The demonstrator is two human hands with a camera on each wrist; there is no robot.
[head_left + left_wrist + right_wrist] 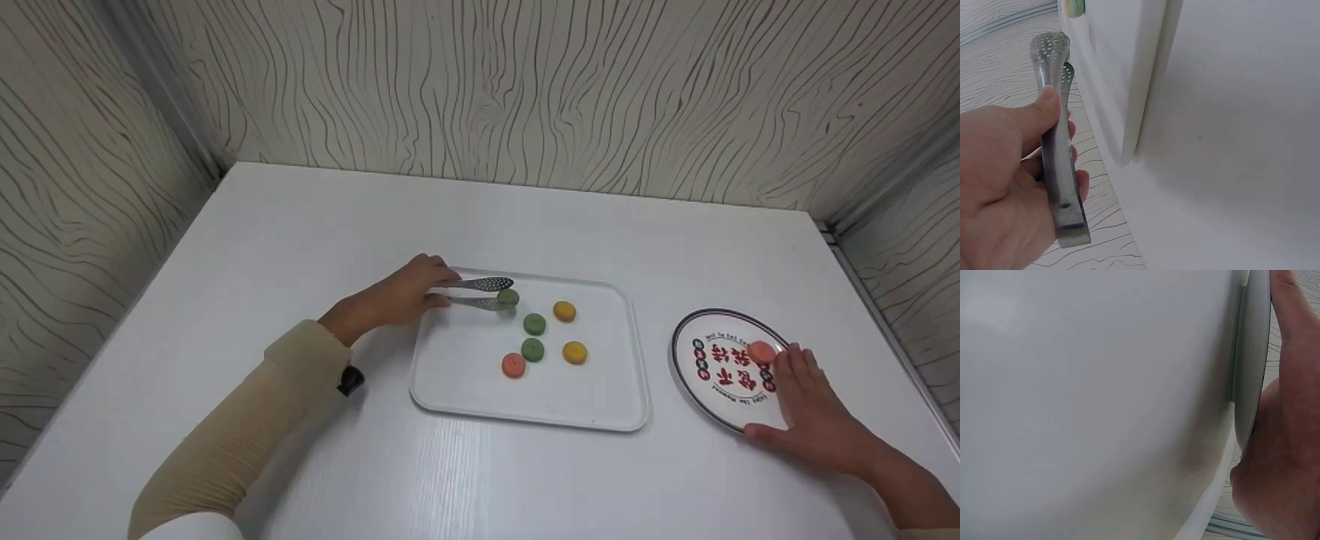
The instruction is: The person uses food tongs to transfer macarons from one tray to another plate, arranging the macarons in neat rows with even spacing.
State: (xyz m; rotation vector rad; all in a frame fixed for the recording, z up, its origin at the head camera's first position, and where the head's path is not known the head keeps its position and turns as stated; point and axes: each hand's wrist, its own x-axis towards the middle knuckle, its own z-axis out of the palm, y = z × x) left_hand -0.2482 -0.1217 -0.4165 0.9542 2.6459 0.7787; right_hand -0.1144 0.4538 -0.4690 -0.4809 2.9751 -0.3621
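My left hand (411,291) grips a pair of metal tongs (1061,169) with perforated tips, thumb on one arm and fingers round the other. Between the tips, over the upper left of a white tray (465,401), is a small round green cake (508,298); whether both tips touch it I cannot tell. On the tray sit two more green cakes (535,324), two yellow cakes (575,352) and an orange cake (514,365). My right hand (821,424) rests on the right rim of a round plate (697,390), fingers extended. Near its fingertips another orange cake (761,352) lies on the plate.
The tray and plate stand apart on a white table (337,225), the plate to the right. Wood-grain patterned panels (487,90) rise behind the table and at both sides. Red characters and dark lettering mark the plate.
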